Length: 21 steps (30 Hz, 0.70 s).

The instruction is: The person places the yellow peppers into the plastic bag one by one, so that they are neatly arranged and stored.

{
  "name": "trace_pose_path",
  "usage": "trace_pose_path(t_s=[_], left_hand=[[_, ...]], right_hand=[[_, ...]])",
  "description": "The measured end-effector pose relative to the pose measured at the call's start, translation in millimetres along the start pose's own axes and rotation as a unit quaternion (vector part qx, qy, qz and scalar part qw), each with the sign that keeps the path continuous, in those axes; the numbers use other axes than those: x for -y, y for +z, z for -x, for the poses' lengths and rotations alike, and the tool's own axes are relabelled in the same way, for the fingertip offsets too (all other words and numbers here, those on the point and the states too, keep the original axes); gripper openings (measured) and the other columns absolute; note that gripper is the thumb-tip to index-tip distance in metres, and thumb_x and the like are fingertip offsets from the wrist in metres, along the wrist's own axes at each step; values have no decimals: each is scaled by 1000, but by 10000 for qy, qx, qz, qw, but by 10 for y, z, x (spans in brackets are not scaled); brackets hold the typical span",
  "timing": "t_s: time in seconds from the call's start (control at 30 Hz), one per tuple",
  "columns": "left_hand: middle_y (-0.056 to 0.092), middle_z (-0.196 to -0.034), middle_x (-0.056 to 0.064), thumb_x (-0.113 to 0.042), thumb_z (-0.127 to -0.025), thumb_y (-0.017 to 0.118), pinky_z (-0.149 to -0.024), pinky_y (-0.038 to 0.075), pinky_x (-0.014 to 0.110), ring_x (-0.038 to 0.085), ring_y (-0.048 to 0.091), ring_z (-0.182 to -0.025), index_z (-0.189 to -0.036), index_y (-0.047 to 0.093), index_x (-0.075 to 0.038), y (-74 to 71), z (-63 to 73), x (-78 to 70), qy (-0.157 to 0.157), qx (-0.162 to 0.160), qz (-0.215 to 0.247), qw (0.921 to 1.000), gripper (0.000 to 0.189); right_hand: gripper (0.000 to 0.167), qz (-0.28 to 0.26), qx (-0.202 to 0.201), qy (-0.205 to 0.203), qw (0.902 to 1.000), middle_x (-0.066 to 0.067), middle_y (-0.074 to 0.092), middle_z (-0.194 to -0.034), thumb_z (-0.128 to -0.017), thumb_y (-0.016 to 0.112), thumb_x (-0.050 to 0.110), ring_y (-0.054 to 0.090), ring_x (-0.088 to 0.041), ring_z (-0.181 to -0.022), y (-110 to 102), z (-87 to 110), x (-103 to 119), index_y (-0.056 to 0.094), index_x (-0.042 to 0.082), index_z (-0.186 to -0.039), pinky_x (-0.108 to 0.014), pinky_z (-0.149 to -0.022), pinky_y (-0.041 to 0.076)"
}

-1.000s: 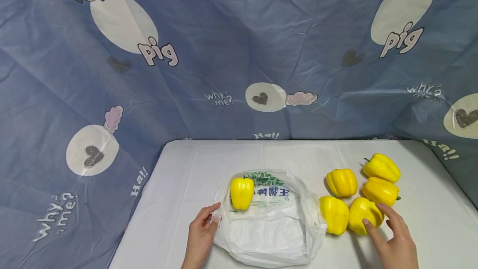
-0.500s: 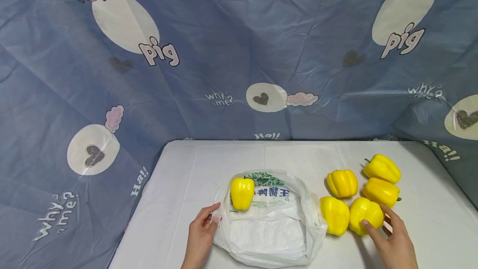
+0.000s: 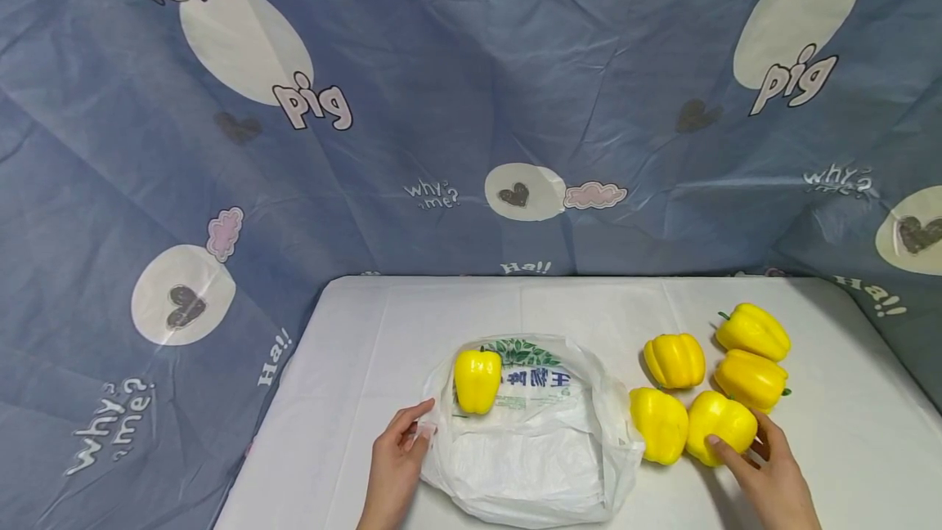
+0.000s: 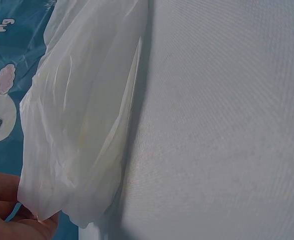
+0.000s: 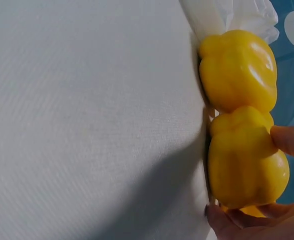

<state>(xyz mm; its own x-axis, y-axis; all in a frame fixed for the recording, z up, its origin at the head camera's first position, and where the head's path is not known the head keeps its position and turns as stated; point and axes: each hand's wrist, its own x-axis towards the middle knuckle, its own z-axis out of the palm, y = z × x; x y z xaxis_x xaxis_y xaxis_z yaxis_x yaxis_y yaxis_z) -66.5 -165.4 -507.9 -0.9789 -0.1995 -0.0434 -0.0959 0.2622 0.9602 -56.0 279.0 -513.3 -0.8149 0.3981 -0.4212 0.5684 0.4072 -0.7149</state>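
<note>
My left hand (image 3: 393,460) pinches the left edge of a white plastic bag (image 3: 526,464), its mouth spread wide on the table. A yellow bell pepper (image 3: 477,383) lies inside against the bag's printed far side. At the right, my right hand (image 3: 776,473) grips another yellow bell pepper (image 3: 723,424), thumb on its near side and fingers curled round its right side. In the right wrist view that held pepper (image 5: 247,162) touches a neighbouring pepper (image 5: 239,72). The left wrist view shows the bag's wall (image 4: 81,115) with fingers at its rim.
Beyond the right hand lie more yellow bell peppers: one at the left (image 3: 674,361), one at the back (image 3: 752,331) and one below it (image 3: 751,377). White cloth covers the table (image 3: 368,342). A blue printed curtain (image 3: 441,105) hangs behind and at the sides.
My right hand's fingers have moved from the top of the pepper down round its right side and now grip it; the pepper has shifted slightly. The left hand has stayed at the bag.
</note>
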Motion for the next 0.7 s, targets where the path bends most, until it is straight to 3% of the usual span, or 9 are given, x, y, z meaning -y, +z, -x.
trace_pose_path(t_s=[0.23, 0.47, 0.7], left_hand=[[63, -108, 6, 12, -88, 58, -73, 42, 19, 18, 48, -88, -121, 70, -11, -6, -2, -2, 26, -26, -40, 10000, 42], [64, -110, 4, 12, -87, 58, -77, 41, 20, 19, 47, -91, -120, 70, -12, -5, 5, -5, 72, -42, -108, 9999, 43], [64, -108, 4, 12, -87, 58, -77, 42, 20, 20, 47, -91, -120, 70, -13, -10, 2, -14, 52, -42, -122, 9999, 43]], right_hand=[[115, -296, -123, 32, 9995, -39, 16, -150, -86, 67, 58, 25, -53, -132, 32, -11, 12, -1, -5, -154, -60, -104, 31], [102, -487, -325, -52, 9983, -38, 14, -152, -90, 68, 42, 28, -56, -129, 76, -12, 24, 3, -5, -154, -61, -101, 34], [99, -366, -428, -144, 9983, -38, 15, -151, -92, 65, 43, 27, -55, -129, 45, 14, 15, 4, -5, -153, -61, -101, 34]])
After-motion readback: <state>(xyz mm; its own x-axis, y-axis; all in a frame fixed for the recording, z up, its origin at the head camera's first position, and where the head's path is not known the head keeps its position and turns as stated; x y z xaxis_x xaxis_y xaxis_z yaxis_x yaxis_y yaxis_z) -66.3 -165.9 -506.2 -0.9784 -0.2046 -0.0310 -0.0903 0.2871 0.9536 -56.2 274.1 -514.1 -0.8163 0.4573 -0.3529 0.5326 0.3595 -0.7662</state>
